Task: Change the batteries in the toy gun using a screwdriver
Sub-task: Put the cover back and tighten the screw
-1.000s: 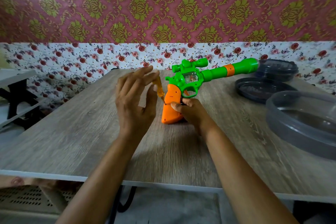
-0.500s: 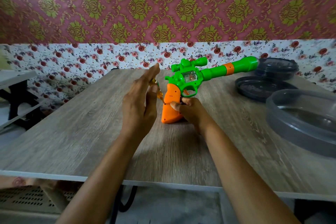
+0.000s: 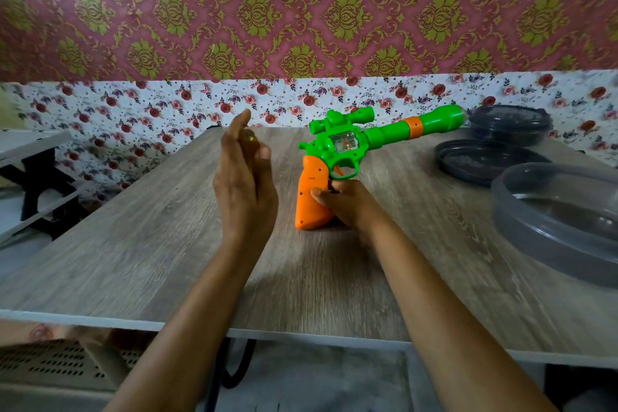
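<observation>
Head view: the plastic toy gun stands upright on its smooth orange butt near the middle of the wood-grain counter. Its green, scoped barrel slants toward the far right corner. The right hand wraps the butt from behind, its grip curled round it. The left hand is raised beside the gun and apart from it, fingers straight. Its grip pinches a blurred amber-handled screwdriver under the thumb. Round, dark translucent plastic tubs sit along the right edge.
</observation>
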